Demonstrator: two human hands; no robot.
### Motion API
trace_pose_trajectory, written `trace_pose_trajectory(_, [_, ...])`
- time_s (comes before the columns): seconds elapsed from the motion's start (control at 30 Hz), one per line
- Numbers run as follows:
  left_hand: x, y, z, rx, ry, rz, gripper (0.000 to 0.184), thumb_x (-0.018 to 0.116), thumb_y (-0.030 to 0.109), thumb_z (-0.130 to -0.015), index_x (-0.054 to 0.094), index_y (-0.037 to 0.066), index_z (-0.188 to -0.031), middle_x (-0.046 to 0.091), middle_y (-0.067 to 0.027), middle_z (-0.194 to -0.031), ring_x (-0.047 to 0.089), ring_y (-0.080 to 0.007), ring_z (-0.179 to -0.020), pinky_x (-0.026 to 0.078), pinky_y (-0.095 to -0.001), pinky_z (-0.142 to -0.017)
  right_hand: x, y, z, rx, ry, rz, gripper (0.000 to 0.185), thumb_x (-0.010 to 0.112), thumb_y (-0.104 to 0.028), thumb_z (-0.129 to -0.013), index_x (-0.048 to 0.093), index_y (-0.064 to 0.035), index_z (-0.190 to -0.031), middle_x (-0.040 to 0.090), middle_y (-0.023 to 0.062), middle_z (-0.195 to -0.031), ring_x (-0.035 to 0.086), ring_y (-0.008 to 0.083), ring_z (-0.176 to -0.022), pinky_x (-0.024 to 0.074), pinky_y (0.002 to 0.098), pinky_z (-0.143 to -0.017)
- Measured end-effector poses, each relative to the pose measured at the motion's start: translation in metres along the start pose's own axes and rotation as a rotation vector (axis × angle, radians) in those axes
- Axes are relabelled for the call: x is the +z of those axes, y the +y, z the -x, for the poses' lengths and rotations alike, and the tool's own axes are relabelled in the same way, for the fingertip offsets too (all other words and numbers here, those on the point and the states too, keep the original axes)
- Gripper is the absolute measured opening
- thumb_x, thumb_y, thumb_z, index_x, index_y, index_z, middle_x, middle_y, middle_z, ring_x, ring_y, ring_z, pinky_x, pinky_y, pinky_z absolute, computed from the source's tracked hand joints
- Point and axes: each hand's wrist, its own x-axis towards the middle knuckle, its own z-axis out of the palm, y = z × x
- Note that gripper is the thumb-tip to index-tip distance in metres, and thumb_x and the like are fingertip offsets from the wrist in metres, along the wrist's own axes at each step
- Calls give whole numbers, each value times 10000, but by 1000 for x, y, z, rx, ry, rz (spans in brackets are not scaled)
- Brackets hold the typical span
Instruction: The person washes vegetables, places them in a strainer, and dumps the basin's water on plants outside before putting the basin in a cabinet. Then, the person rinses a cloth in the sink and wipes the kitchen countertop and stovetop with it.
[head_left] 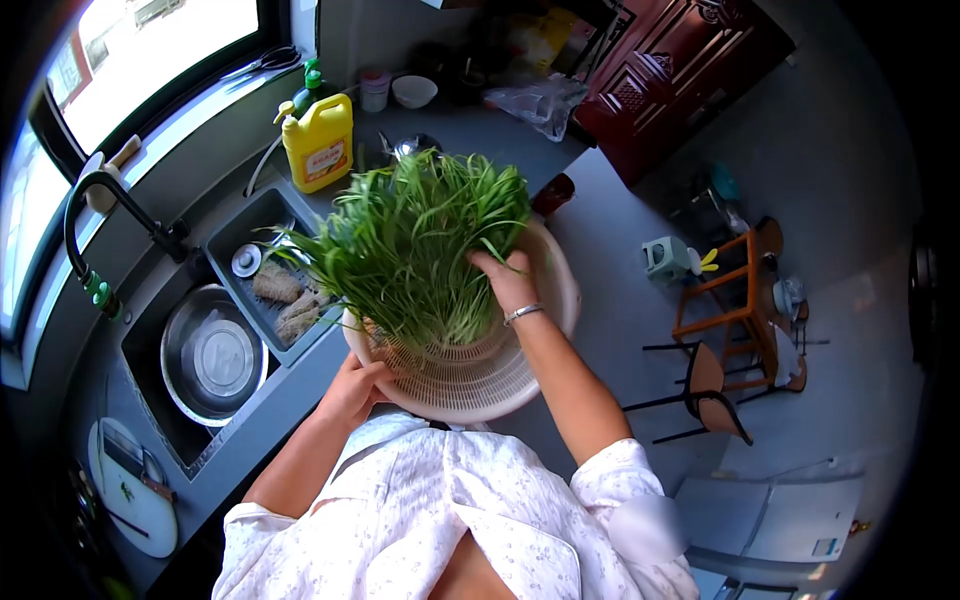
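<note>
A big heap of long, narrow-leaved greens (420, 240) fills a pale plastic colander (460, 385) held before my body. My left hand (355, 390) grips the colander's near left rim, with the thumb over the edge and the other fingers mostly hidden under it. On the right side of the heap, my right hand (508, 282) is closed around some of the leaves, its fingertips partly buried among them. A bracelet circles the right wrist. The heap covers the far part of the colander, while slotted wall shows at the near side.
To the left, a sink holds a steel basin (215, 355) under a black faucet (130, 215). A grey tray (285, 340) carries scrubbing cloths. Behind stands a yellow jug (318, 145). A cutting board with a knife (135, 490) lies lower left; chairs (705, 385) stand right.
</note>
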Motion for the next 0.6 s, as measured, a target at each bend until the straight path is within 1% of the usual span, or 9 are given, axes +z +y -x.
trace_pose_trajectory(0.07, [-6,-1,-4,-4,-15,42,530,462,-41,-770,365,-3,-1290,563,-164,-1140,627,-290,-934,564,-429,-769,0,-1,1,111,222,-85,472,715,-346,-745,636,58,-977,673,164,-882,635,283,-804,466,365,-753])
trace_pose_trajectory(0.1, [-9,-1,-6,-6,-35,66,534,457,-44,-768,364,-1,-1292,556,-165,-1152,622,-294,-947,561,-438,-778,-2,-2,2,59,300,1,473,711,-352,-749,633,50,-985,670,179,-905,632,286,-818,461,373,-744])
trace_pose_trajectory(0.13, [-9,-2,-5,-12,-31,68,534,457,-44,-768,364,-1,-1292,556,-165,-1152,622,-294,-947,561,-438,-778,-4,-15,7,64,297,2,473,711,-352,-749,633,50,-985,670,179,-905,632,286,-818,461,373,-744])
trace_pose_trajectory(0.2, [-11,0,-6,13,11,81,534,452,-44,-771,364,2,-1296,540,-169,-1178,615,-298,-964,553,-453,-796,-4,-37,14,268,308,66,392,746,-280,-747,612,37,-936,623,81,-860,549,201,-749,432,347,-723])
trace_pose_trajectory(0.33, [-5,0,-7,8,-15,109,544,453,-44,-772,353,3,-1304,539,-169,-1173,613,-306,-968,547,-462,-807,-3,-16,12,353,405,71,426,775,-326,-713,571,30,-832,538,58,-743,478,173,-685,411,345,-687])
trace_pose_trajectory(0.37, [-2,-1,-7,14,11,109,540,454,-45,-772,351,1,-1300,540,-170,-1168,614,-306,-964,547,-463,-809,3,-8,12,266,465,-19,411,771,-304,-714,565,35,-823,534,55,-745,463,169,-682,405,340,-676])
trace_pose_trajectory(0.47, [-2,-1,-13,20,24,119,531,459,-44,-772,347,-1,-1290,540,-169,-1152,614,-306,-955,547,-464,-808,-1,-11,17,143,347,-121,371,747,-261,-727,558,45,-817,527,50,-743,463,169,-689,398,333,-672])
trace_pose_trajectory(0.53, [-5,-1,-15,7,19,133,526,461,-43,-772,345,-1,-1283,540,-166,-1142,615,-306,-949,548,-465,-806,-11,-7,20,224,236,-79,324,714,-224,-740,563,52,-819,547,66,-741,498,171,-689,410,335,-671])
trace_pose_trajectory(0.6, [-7,1,-16,33,17,121,517,467,-39,-772,343,1,-1272,536,-161,-1127,617,-305,-935,552,-461,-794,-19,17,12,186,116,282,285,687,-210,-756,556,43,-762,569,94,-691,519,175,-639,424,337,-634])
